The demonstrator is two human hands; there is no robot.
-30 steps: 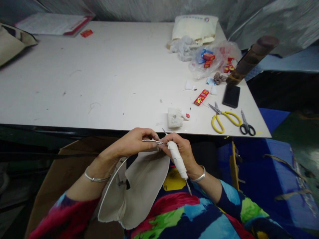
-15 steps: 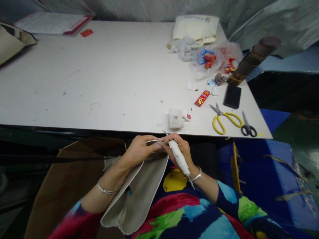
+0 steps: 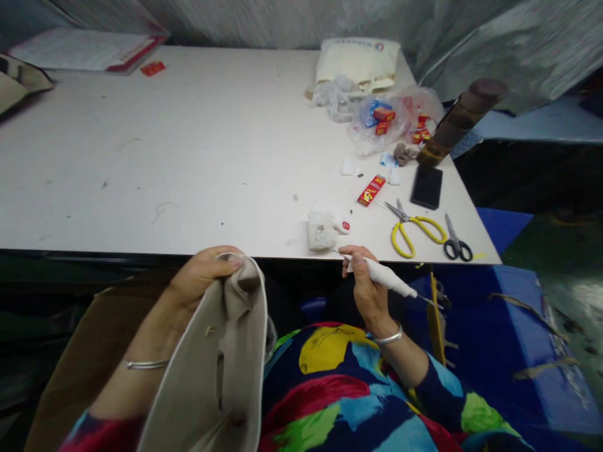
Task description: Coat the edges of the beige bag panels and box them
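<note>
My left hand (image 3: 202,276) is closed on the top rim of a beige bag (image 3: 188,376), thumb on the inside. The bag hangs at my lap with its mouth open toward me; a small metal fitting and a dark slit show inside. In my right hand (image 3: 370,289) is an awl (image 3: 389,277) with a white-wrapped handle and thin metal ends. Its front tip points left at the table edge, by a whitish block (image 3: 321,230); whether it touches the block I cannot tell.
Yellow-handled scissors (image 3: 414,229), black-handled snips (image 3: 456,242), a black phone (image 3: 426,187) and a red box (image 3: 372,190) lie on the right. Behind stand a dark cylinder (image 3: 461,119), plastic bags with red packets (image 3: 381,122) and a cream bag (image 3: 358,63). The table edge (image 3: 117,251) runs ahead.
My hands have parted. The left has drawn the bag's rim leftward, its mouth now showing more. The right has carried the awl right, turning its tip toward the whitish block.
</note>
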